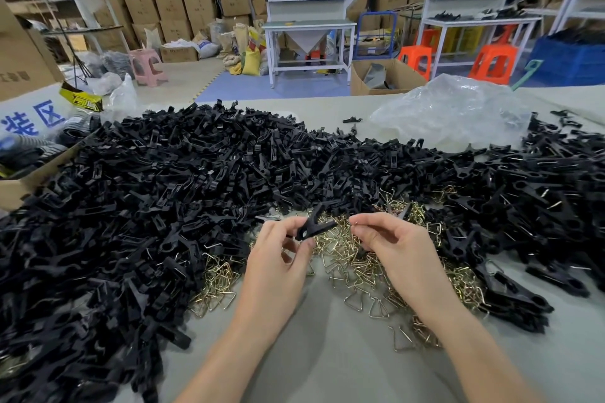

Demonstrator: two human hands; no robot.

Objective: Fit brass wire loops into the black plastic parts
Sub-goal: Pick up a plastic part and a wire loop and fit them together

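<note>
Above the near middle of the worktop [327, 357], the left hand [281, 253] gripped a black plastic part [315, 228], its tip turned right, probably to meet the right hand [391, 240]. That hand pinched what looked like a brass wire loop [354, 223], mostly hidden. The loose loops [352, 263] lay just beneath, and the heap of black parts [163, 193] sat to the left, within easy reach.

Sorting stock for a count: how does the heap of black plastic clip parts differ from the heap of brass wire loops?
The heap of black plastic clip parts is far larger, spanning the table; the heap of brass wire loops is small and thin. The parts are matte black solids; the loops are shiny open triangles. Both lie loose on it.
</note>
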